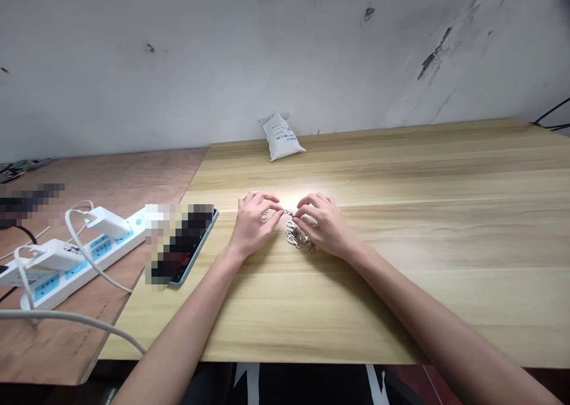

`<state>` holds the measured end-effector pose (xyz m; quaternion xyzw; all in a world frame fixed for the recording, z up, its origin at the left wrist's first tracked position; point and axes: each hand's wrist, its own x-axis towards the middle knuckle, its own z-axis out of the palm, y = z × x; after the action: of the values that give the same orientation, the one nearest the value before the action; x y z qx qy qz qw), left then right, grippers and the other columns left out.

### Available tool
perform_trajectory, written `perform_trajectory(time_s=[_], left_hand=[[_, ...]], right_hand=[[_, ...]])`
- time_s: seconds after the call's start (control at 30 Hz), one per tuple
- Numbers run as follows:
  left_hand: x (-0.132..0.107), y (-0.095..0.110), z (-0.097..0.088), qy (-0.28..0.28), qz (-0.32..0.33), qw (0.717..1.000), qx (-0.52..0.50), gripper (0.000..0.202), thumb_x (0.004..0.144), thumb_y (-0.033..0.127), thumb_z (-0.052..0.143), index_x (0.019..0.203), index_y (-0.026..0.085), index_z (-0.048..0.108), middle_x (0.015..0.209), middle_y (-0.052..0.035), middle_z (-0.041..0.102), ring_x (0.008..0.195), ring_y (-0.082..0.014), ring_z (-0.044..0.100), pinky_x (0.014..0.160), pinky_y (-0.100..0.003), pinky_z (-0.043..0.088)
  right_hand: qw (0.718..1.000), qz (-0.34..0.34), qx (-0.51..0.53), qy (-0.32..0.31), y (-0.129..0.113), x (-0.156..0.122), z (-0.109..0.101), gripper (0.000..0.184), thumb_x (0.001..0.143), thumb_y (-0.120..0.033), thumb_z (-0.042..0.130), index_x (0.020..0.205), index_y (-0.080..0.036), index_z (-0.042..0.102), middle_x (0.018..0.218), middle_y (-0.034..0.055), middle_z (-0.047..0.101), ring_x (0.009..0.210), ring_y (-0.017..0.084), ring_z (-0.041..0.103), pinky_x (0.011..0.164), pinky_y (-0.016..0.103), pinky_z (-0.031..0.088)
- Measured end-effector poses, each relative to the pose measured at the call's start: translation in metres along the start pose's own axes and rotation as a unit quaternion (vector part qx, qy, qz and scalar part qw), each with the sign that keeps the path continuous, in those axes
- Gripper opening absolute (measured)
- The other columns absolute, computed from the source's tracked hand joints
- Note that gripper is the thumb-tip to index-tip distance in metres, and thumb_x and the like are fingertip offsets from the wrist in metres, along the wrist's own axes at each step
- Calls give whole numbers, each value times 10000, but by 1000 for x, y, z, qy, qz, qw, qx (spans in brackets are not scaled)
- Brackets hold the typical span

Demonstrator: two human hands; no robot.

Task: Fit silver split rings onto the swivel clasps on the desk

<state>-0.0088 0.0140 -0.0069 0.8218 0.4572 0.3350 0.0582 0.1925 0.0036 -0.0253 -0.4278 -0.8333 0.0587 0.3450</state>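
Observation:
Over the wooden table, my two hands face each other with fingertips a short gap apart. Thumb and forefinger of my left hand (256, 222) pinch a small metal ring (285, 211). My right hand (327, 227) pinches a small metal swivel clasp (291, 215), which meets the ring between the fingertips; whether they are linked is too small to tell. Just below lies a loose pile of silvery swivel clasps (294, 236), partly hidden by my right hand. Under the left fingers, a few thin metal rings (265, 215) show in part.
A white plastic parcel bag (282, 138) leans near the wall at the back. Left of my left arm lies a phone (191, 244) with a blue-green case. Farther left, a white power strip (98, 256) holds plugged chargers, and a grey cable (75, 316) crosses the table edge.

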Motion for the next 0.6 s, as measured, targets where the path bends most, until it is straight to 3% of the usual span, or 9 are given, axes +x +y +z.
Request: perform_trajectory(time_s=[0.6], left_hand=[[0, -4, 1, -23, 36, 999, 11, 92, 917, 251, 597, 861, 221, 664, 1027, -19, 701, 1000, -204, 570, 921, -398, 350]], right_hand=[[997, -21, -65, -20, -5, -1, -3, 134, 937, -202, 541, 827, -188, 616, 980, 67, 651, 920, 207, 555, 868, 372, 368]])
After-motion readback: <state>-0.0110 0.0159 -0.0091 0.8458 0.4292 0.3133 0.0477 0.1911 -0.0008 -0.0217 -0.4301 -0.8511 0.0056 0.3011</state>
